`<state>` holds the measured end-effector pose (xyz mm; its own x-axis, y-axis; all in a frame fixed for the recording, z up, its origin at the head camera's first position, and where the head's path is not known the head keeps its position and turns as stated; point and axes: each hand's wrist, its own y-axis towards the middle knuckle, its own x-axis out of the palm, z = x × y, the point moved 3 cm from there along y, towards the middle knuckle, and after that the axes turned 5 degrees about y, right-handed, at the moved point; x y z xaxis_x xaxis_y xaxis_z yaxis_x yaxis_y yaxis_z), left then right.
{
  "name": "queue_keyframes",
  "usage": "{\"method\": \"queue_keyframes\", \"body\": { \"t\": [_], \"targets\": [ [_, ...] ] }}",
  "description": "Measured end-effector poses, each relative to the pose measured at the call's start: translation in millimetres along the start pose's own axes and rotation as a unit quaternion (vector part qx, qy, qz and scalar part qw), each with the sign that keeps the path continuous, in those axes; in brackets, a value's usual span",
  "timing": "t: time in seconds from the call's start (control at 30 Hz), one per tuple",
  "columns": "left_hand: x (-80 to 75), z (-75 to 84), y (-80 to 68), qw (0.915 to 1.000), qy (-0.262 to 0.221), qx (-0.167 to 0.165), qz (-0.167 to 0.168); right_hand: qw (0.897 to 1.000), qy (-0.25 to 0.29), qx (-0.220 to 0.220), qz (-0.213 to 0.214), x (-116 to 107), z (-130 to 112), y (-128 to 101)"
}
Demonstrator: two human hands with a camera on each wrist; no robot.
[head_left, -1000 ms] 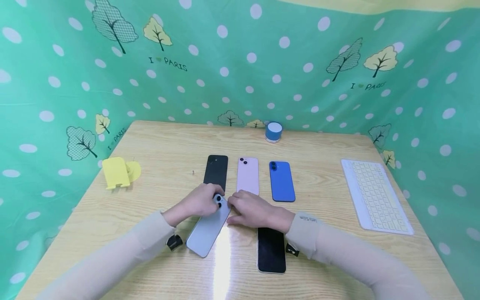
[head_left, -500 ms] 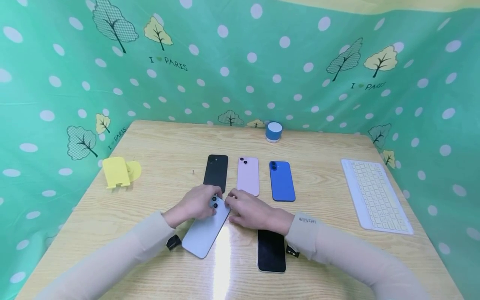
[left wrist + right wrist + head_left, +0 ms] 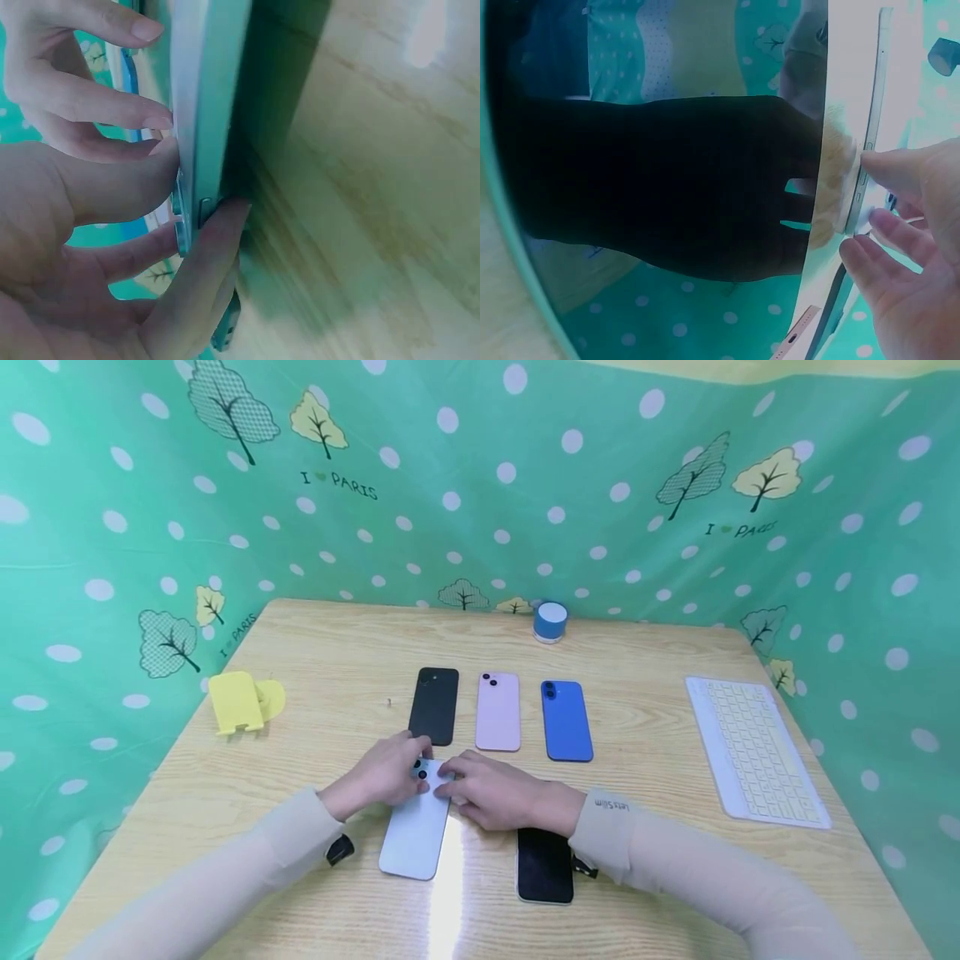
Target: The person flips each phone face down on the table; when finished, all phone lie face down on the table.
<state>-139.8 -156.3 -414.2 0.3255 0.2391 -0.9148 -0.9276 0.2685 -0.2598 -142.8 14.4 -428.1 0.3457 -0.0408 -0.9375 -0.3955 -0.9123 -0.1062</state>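
A pale silver-blue phone (image 3: 415, 831) lies back side up between my hands, its two camera lenses at the far end. My left hand (image 3: 378, 770) pinches the camera end; the left wrist view shows the thumb on the back and a finger on the underside of the phone (image 3: 196, 105), which appears raised off the table. The right hand (image 3: 495, 789) touches the phone's far right corner. Its fingers are spread, with fingertips (image 3: 876, 163) along the edge. Under the right wrist lies a phone with a black screen (image 3: 545, 868), reflecting the hand in the right wrist view.
Farther back a black phone (image 3: 433, 706), a pink phone (image 3: 498, 712) and a blue phone (image 3: 567, 720) lie in a row. A yellow phone stand (image 3: 236, 702) is at the left, a white keyboard (image 3: 757, 752) at the right, and a blue cylinder (image 3: 551, 622) at the back.
The silver-blue phone has turned straighter, its camera end shifting left. My left hand moves left with it. The right hand has come lower and left onto the corner.
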Motion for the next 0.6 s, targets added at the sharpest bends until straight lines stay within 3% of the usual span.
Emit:
{"method": "queue_keyframes", "body": {
  "t": [0.6],
  "targets": [
    [4.7,-0.6,-4.1,0.9998,0.006,-0.008,0.018,0.998,-0.063,-0.026,0.001,0.7,-2.7,1.0]
  ]
}}
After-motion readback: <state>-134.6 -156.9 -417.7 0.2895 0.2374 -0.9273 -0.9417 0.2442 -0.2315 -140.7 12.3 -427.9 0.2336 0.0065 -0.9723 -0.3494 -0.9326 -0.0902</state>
